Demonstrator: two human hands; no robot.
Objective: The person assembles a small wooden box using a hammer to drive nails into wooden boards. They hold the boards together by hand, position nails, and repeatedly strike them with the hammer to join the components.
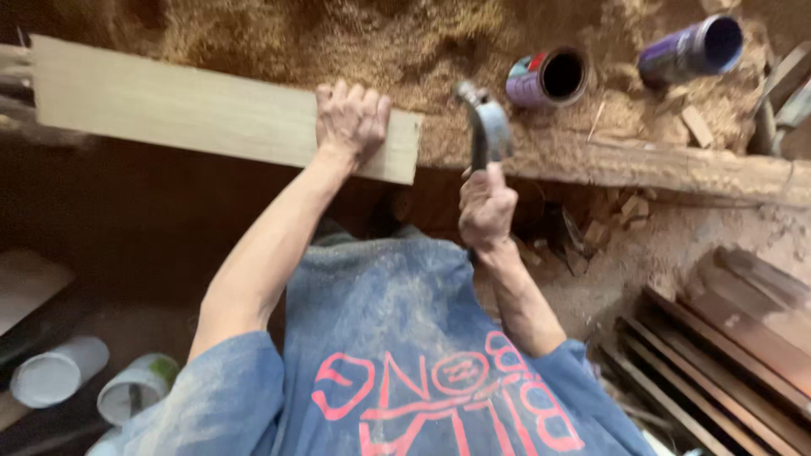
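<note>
A long pale wooden board lies across a sawdust-covered workbench. My left hand presses flat on the board near its right end, fingers over the far edge. My right hand grips the handle of a metal claw hammer, whose head is raised just right of the board's end. The hammer is blurred from motion.
Two open cans lie on their sides in the sawdust, one close to the hammer and another at the far right. Stacked wooden slats lie lower right. Two white containers sit lower left. Wood scraps lie under the bench.
</note>
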